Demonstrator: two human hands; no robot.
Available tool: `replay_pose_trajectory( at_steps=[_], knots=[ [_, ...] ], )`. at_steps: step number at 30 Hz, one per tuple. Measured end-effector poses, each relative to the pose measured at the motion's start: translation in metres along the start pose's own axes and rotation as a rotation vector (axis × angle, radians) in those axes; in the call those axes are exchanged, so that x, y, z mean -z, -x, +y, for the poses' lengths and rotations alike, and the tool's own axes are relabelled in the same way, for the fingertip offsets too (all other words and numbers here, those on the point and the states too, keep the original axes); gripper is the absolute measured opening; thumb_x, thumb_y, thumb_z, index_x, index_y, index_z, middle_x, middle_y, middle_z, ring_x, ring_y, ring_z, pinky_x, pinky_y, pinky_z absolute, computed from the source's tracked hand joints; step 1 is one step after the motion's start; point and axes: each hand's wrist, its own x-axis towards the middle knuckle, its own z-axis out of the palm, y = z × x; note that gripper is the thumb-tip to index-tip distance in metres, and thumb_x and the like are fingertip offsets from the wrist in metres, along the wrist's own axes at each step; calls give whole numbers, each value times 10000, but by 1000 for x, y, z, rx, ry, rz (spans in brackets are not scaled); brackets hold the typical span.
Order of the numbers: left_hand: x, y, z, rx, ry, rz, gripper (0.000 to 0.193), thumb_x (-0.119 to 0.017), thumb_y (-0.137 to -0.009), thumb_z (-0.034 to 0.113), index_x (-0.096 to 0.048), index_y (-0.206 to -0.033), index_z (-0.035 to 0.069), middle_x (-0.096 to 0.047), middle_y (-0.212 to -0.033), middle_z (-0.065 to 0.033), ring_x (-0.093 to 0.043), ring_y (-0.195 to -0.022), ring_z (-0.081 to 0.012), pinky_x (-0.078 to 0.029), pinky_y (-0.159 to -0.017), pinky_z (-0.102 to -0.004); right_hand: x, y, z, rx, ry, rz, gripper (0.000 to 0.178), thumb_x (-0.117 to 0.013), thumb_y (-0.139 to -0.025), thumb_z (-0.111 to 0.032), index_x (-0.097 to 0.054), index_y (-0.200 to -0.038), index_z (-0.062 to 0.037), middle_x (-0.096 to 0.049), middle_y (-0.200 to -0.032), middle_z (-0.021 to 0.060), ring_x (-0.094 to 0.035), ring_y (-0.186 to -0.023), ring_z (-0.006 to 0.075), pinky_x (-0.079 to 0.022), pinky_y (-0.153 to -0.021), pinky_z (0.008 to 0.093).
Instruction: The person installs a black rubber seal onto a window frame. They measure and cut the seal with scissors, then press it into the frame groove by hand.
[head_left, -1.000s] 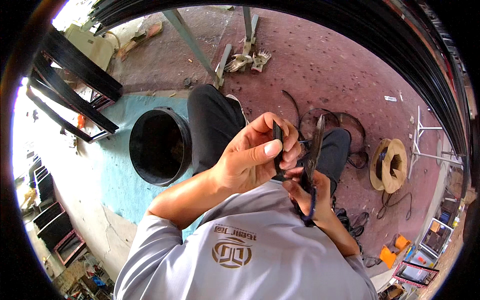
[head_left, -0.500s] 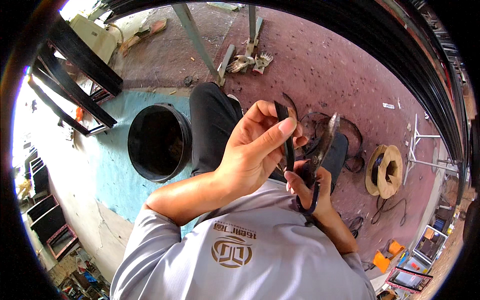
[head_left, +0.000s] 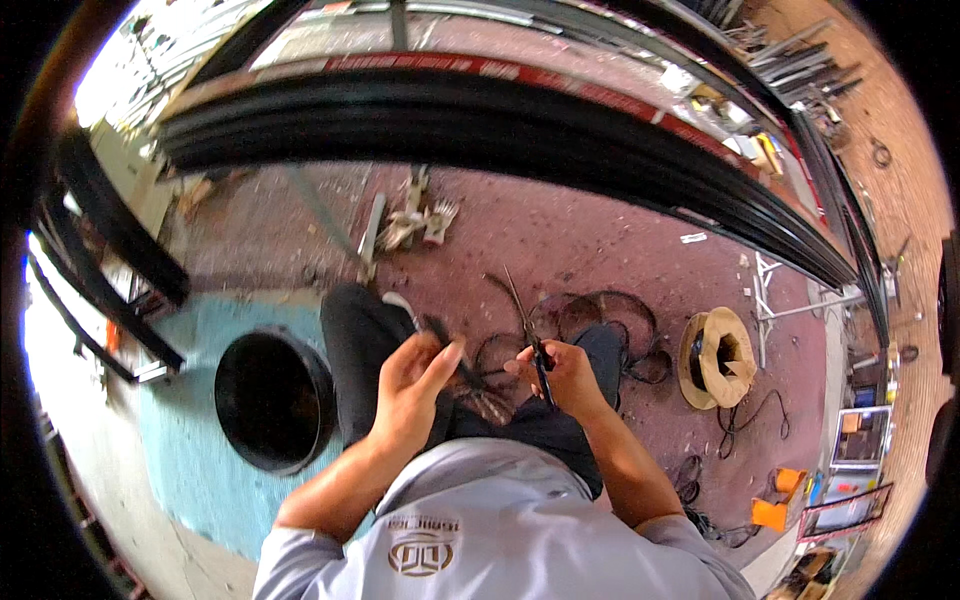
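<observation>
My left hand (head_left: 408,385) is closed, thumb against fingers, on a short black strip (head_left: 440,332) smeared by motion. My right hand (head_left: 572,378) grips a pair of dark-handled scissors (head_left: 530,325), whose narrow blades point up and away from me. A gap separates the scissors from the strip. Both hands are above my lap. Beyond them, loose loops of long black strip (head_left: 648,318) lie on the floor by my right knee.
A black bucket (head_left: 325,400) stands on the blue mat (head_left: 180,450) at my left. On the reddish floor at right is a cardboard spool (head_left: 728,358). A rack of long black profiles (head_left: 480,112) crosses ahead. Work gloves (head_left: 436,222) lie near its leg, and an orange object (head_left: 770,514) sits lower right.
My hands have moved apart and lower in the view, the left with the strip, the right with the scissors. The view has tilted up, bringing in more of the rack.
</observation>
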Motion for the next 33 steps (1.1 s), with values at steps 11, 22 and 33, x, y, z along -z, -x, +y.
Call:
replay_pose_trajectory(
  at_steps=[11,22,33],
  knots=[
    [16,-30,-21,92,40,-21,177,-664,-961,111,-541,-838,141,-658,-976,17,-622,-888,-105,-521,-732,-288,83,-116,20,213,-297,623,334,-832,-837,-284,-606,-894,-45,-614,-681,8,-549,-589,85,-442,-561,263],
    [12,-111,-81,186,-56,-226,96,-732,-920,93,-664,-937,27,-662,-865,14,-582,-773,-55,-461,-698,-216,122,-185,73,410,737,1077,230,-597,-921,-224,-681,-1038,-44,-681,-1075,159,-616,-1009,391,-477,-870,516],
    [7,-175,-147,453,-182,-259,197,-760,-903,163,-691,-1028,27,-697,-881,-43,-614,-767,-119,-500,-705,-288,135,-199,108,74,922,951,279,-574,-953,-230,-669,-1132,-38,-673,-1126,142,-600,-1092,348,-460,-945,497]
  ],
)
